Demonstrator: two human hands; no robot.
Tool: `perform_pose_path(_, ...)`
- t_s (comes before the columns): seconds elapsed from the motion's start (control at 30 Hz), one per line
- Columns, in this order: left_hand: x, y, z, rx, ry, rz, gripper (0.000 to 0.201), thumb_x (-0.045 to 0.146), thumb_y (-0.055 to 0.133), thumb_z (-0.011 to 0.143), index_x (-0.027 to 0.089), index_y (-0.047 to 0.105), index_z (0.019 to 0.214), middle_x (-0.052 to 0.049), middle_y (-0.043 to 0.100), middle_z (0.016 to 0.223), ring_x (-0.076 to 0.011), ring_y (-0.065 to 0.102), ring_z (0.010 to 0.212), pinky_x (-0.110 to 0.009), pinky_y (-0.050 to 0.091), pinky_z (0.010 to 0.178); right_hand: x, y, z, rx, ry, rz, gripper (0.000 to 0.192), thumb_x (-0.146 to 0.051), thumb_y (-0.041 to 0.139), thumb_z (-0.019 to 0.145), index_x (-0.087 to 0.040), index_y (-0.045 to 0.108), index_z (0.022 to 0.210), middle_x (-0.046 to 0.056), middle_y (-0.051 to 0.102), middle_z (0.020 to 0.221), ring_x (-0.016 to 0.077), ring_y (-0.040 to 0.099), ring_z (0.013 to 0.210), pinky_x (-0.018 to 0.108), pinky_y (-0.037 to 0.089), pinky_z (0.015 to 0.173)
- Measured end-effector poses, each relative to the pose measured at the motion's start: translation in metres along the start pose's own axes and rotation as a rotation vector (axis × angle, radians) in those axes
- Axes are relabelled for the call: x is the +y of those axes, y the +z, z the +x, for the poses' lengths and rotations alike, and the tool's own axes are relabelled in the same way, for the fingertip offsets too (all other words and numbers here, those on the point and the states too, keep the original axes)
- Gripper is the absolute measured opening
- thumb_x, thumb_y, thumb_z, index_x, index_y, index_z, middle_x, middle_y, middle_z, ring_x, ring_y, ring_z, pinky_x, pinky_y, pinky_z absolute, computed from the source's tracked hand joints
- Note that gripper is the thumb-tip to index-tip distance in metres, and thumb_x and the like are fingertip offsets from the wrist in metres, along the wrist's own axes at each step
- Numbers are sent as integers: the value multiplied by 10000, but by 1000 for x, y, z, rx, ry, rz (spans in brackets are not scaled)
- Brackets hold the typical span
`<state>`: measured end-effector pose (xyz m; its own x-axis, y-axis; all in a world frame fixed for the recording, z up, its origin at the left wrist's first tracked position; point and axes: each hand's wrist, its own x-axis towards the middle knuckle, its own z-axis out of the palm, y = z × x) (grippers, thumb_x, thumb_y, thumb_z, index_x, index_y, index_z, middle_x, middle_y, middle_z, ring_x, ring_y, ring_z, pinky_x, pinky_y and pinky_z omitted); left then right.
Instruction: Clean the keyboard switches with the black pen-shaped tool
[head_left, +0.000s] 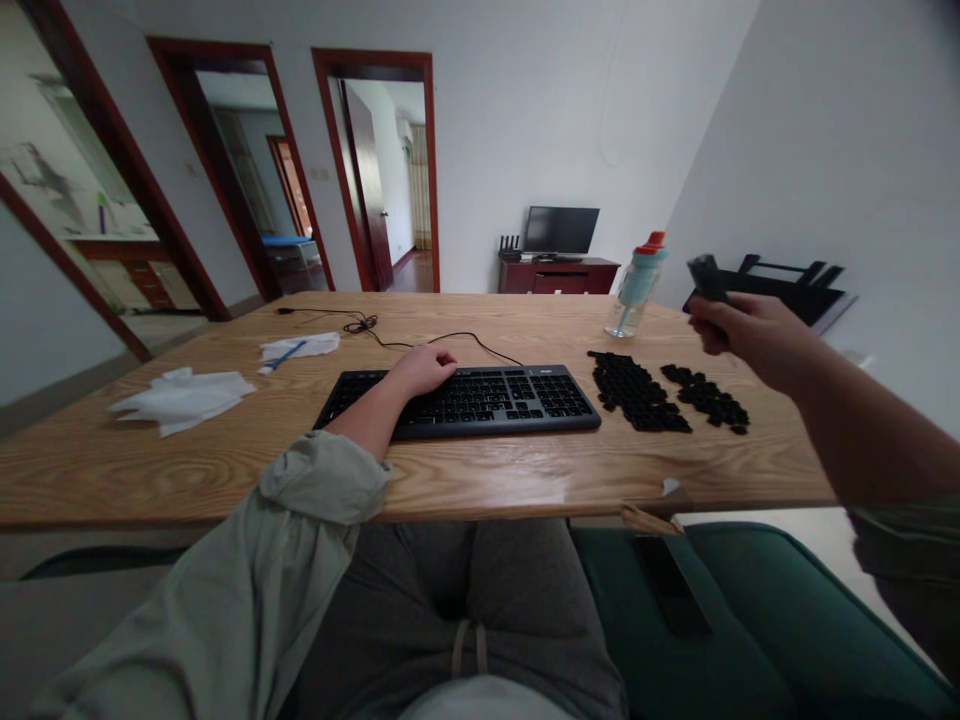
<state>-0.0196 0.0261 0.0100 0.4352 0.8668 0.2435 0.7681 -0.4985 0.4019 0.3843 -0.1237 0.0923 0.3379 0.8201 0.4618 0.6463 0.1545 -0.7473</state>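
At centre, black keyboard (pixel 495 400): is lying flat on the wood-grain tabletop (pixel 480 475), its long side running from 9 to 3 o'clock.
Left hand (pixel 424 369): is resting on the keyboard at 11 o'clock, fingers loosely curled; whether they are gripping anything beneath, cannot tell.
Right hand (pixel 754 335): is hanging above the tabletop at 2 o'clock, closing around a dark handheld object (pixel 706 276) too blurred to identify.
Step in hand: the left hand is apparently steadying the keyboard while the right is handling the dark object apart from it.
Next move: any return to the keys would be calling for a path passing clear of the loose pieces.
Larger keycap pile (pixel 634 392): is spreading just beside the keyboard at 3 o'clock; small black pieces, apparently keycaps.
Smaller keycap pile (pixel 705 395): is lying beyond it, below the right hand.
Water bottle (pixel 634 290): is standing upright at 2 o'clock, a likely knock hazard.
Cable (pixel 361 324): is trailing at 11 o'clock, bunching loosely.
White tissue (pixel 187 395): is lying crumpled at 9 o'clock, obstructing nothing.
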Motion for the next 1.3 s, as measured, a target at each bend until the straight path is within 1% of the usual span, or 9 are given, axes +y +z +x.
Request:
perform_pose_path(0.1,2,-2,-1,-6,9,-4,300,349,551,814,175,735,975,-69,748,976,-183,668,841,-261,498,750,-50,51,5,-129,-52,245,409,-519,567,874,-132,606,748,46,545,667,106,498,591,256,412,571)
perform_pose_path(0.23,0,-5,-2,-7,23,8,301,339,541,815,178,734,981,-65,747,985,-180,667,851,-261,490,755,-93,126,-1,-168,-181,176,535,-657,519,845,-144,648,761,26,546,616,92,420,524,239,333,489)
perform_pose_path(0.37,-4,-8,-4,25,49,3,300,331,531,822,182,738,979,-60,748,971,-188,669,861,-273,491,769,-101,188,-12,-314,-211,198,525,-670,582,784,-152,642,715,28,581,612,101,455,523,237,332,482)
perform_pose_path(0.47,-4,-9,-6,20,65,-21,296,283,526,819,180,737,1001,-58,748,1004,-184,672,885,-266,500,799,-88,215,-17,-300,-144,202,508,-652,617,754,-150,637,671,53,634,645,125,520,552,245,360,496)
perform_pose_path(0.63,1,-7,-6,8,120,-75,330,201,522,799,173,727,1057,-45,744,1025,-166,669,903,-253,502,842,-59,233,-15,-152,-25,226,492,-642,647,716,-151,636,730,67,661,639,150,575,547,244,395,493)
perform_pose_path(0.77,4,-6,-7,5,131,-121,311,213,549,792,153,728,1039,-53,745,996,-164,667,861,-256,511,802,-51,240,-13,-100,43,275,464,-618,642,726,-154,625,726,74,674,654,153,589,546,243,411,496)
perform_pose_path(1.0,8,-7,-11,-14,142,-132,274,303,596,807,163,736,997,-52,747,939,-158,659,802,-262,509,767,-51,242,-14,-179,13,199,467,-604,629,741,-150,650,632,79,677,642,155,591,565,259,434,550)
perform_pose_path(1.17,7,-7,-11,-27,154,-146,236,266,610,783,173,750,950,-36,745,879,-152,650,768,-254,501,739,-55,236,-15,-244,-43,141,440,-584,639,741,-156,636,637,57,650,600,145,553,520,253,389,484)
perform_pose_path(1.3,5,-6,-10,-31,173,-132,235,251,589,788,180,747,946,-26,741,870,-151,650,774,-250,494,736,-62,226,-15,-319,-108,160,312,-451,715,724,-160,672,829,51,693,733,131,569,527,255,429,494)
